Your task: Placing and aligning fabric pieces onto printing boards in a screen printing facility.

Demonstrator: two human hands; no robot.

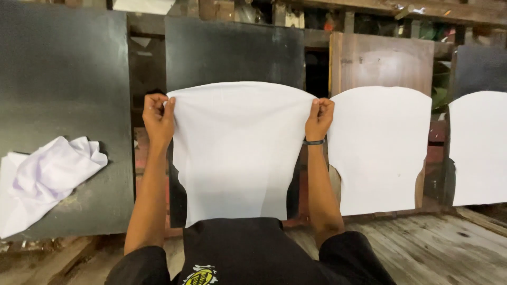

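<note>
Two clenched grips: left hand [158,117] and right hand [319,118] pinching the white fabric panel's [237,153] top corners.

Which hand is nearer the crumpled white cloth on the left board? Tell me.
Left. The left hand grips the top left corner of the white fabric panel, just right of the crumpled cloth; the right hand grips the opposite corner, farther away.

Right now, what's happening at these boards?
A person stands at a row of flat boards, pinching the top corners of a white fabric piece with the left hand and right hand, spreading it over a dark board. Similar white pieces already cover boards on the right. A crumpled white cloth lies on the left board.
</note>
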